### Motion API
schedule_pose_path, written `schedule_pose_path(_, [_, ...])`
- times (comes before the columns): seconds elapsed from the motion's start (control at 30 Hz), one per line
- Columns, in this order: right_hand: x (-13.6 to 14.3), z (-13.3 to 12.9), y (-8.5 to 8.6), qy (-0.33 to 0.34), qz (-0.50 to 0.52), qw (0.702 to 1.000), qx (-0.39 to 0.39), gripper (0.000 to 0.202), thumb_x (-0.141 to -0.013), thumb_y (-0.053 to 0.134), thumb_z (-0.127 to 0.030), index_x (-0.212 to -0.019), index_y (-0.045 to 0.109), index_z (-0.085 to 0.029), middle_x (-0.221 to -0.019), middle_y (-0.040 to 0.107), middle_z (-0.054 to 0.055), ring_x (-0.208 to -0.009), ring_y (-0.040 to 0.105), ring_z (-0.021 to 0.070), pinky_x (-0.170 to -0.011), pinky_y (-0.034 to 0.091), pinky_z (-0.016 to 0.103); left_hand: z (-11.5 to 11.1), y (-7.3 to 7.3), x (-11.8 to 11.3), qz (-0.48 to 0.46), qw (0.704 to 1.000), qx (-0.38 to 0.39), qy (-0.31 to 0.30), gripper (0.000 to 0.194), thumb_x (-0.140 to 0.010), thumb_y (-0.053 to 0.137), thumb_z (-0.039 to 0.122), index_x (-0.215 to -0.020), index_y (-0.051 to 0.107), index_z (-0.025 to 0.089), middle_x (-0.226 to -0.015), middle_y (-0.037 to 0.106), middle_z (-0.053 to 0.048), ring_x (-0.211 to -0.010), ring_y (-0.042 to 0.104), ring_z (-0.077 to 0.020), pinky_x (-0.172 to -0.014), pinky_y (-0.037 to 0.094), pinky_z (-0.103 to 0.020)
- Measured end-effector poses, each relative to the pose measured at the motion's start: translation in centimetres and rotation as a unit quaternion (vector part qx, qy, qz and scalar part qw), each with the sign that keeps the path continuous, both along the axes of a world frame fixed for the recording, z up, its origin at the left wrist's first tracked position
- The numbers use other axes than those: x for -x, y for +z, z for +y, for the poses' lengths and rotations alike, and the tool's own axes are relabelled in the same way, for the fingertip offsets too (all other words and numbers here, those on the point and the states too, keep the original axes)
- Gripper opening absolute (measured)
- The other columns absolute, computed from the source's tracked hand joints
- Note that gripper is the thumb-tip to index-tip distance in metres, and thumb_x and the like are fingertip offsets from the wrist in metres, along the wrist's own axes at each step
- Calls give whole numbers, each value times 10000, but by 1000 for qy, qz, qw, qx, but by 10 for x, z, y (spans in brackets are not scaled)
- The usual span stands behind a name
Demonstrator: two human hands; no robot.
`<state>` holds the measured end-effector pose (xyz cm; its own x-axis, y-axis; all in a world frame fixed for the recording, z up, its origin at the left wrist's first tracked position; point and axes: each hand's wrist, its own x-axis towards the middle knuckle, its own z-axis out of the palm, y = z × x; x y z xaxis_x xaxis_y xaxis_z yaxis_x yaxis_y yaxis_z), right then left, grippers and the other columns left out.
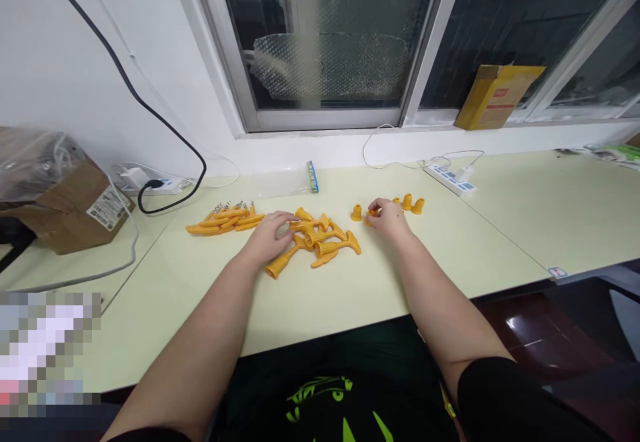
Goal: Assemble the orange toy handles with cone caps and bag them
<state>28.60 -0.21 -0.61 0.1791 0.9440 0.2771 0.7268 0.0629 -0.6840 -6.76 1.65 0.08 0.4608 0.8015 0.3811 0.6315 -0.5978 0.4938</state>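
Observation:
My left hand (270, 237) rests at the left side of a pile of yellow plastic corkscrews (327, 235). Its fingers curve over the pile's edge, thumb and fingers apart, and I see nothing gripped in it. Several of these pieces have ribbed sleeves over their shafts. Farther left lies a heap of yellow corkscrew handles (225, 221) with bare metal spirals pointing toward the wall. My right hand (391, 219) pinches a small yellow bell-shaped cap (371, 217) low over the table. Beside it stands another yellow cap (356, 213), and more yellow caps (418, 206) sit behind the hand.
A clear plastic bag (283, 181) with a colourful header lies near the wall. Power strips stand at the right (450, 179) and left (167, 186), with cables around them. An opened cardboard box (75, 209) is at far left; a yellow carton (495, 99) leans on the window.

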Motion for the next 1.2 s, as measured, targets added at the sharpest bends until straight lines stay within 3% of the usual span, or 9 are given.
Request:
schedule_pose_path(0.3, [-2, 0, 0, -27, -7, 1000, -15, 246, -694, 651, -158, -936, 645, -200, -1041, 655, 72, -807, 632, 193, -780, 533, 364, 7, -9, -4, -6, 999, 49, 17, 331, -863, 599, 307, -1163, 719, 234, -1236, 727, -96, -1185, 646, -325, -1086, 474, -499])
schedule_pose_path(0.57, [-1, 1, -4, -12, -9, 1000, -13, 218, -726, 659, -177, -942, 649, -209, -975, 694, 49, -781, 646, 190, -795, 530, 374, 8, -13, -5, -95, 991, 90, 17, 285, -863, 623, 360, -1096, 708, 219, -1184, 716, -98, -1096, 678, -275, -1022, 556, -467])
schedule_pose_path(0.77, [-4, 3, -6, -17, -1, 1000, -17, 264, -707, 621, -129, -956, 639, -213, -1024, 686, 54, -805, 638, 193, -809, 530, 379, 3, -4, -5, -161, 982, 95, 40, 307, -873, 648, 416, -1089, 698, 204, -1166, 694, -101, -1134, 645, -258, -947, 602, -418])
schedule_pose_path(0.93, [4, -1, 0, -16, -10, 994, -106, 276, -753, 688, -241, -1027, 661, -224, -1017, 607, 63, -839, 608, 215, -821, 531, 401, 0, 4, -8, -253, 958, 115, 77, 368, -839, 716, 479, -1058, 697, 183, -1143, 705, -109, -1099, 670, -267, -924, 610, -431])
schedule_pose_path(1.07, [27, -13, 10, 87, 24, 983, -159, 314, -850, 678, -367, -1128, 666, -222, -1082, 592, 75, -711, 560, 167, -740, 541, 369, -4, 7, -16, -358, 921, 150, 41, 393, -818, 762, 494, -1019, 678, 166, -1126, 701, -104, -1068, 688, -244, -987, 595, -472])
schedule_pose_path(1.2, [54, -23, 12, 234, 41, 956, -175, 443, -863, 705, -391, -1275, 632, -245, -1197, 616, 100, -930, 619, 213, -840, 554, 379, -11, 11, -26, -408, 891, 200, -3, 378, -822, 770, 498, -997, 659, 182, -1108, 709, -86, -1038, 698, -232, -942, 621, -479])
